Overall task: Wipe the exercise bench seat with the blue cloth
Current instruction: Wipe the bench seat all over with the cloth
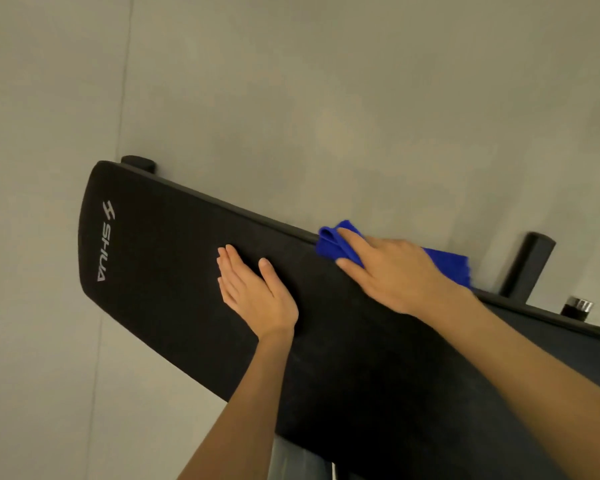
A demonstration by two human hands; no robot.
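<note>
A long black padded bench seat (160, 271) with a white logo near its left end runs slantwise across the view. My left hand (255, 292) lies flat on the middle of the pad, fingers together, holding nothing. My right hand (392, 271) presses the blue cloth (333, 242) onto the far edge of the seat. The cloth is folded at my fingertips, and more of it sticks out behind my wrist.
Grey floor tiles (291, 98) surround the bench. A black frame foot (139, 163) pokes out behind the bench's left end. A black upright post (527, 265) and a chrome-topped knob (577, 306) stand behind the seat at the right.
</note>
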